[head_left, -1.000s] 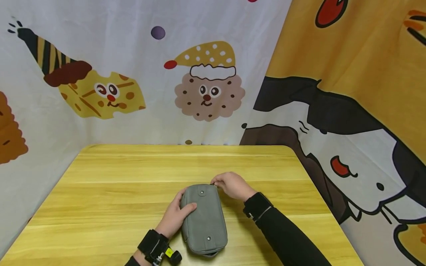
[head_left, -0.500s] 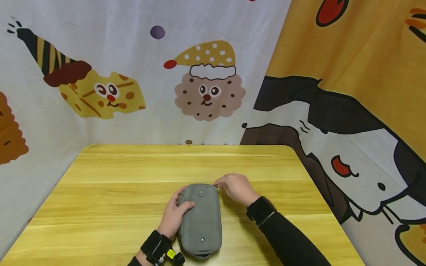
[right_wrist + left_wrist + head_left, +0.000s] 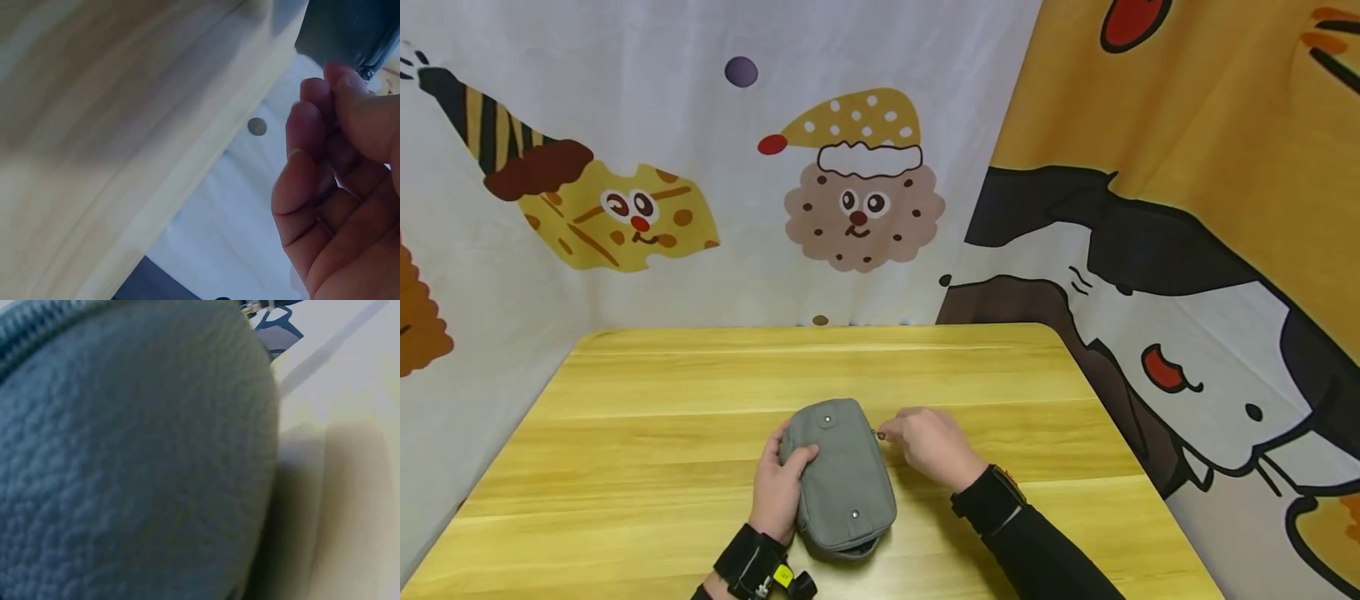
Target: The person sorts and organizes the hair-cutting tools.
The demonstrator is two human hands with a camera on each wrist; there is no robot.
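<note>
A grey zippered pouch [image 3: 846, 467] with two snap studs is tilted over the table in the head view. My left hand [image 3: 778, 483] grips its left side, thumb on the front face, other fingers mostly hidden behind. At the pouch's upper right edge, my right hand [image 3: 936, 446] pinches the small zipper pull [image 3: 881, 434] between thumb and forefinger. Pebbled grey pouch material [image 3: 137, 456] fills much of the left wrist view, with zipper teeth [image 3: 56, 328] along the top left. In the right wrist view, thumb and forefinger meet beside the pouch [image 3: 344, 28]; the other fingers are curled.
The wooden table [image 3: 700, 383] spreads around both hands. Behind it hangs a white cloth [image 3: 670, 92] with cartoon prints, and an orange printed cloth [image 3: 1195, 108] covers the right side. Both wrists wear black straps [image 3: 988, 500].
The pouch has turned counterclockwise, its top swinging left and its lower end rising. My right hand has drawn the zipper pull from the top corner down the right side.
</note>
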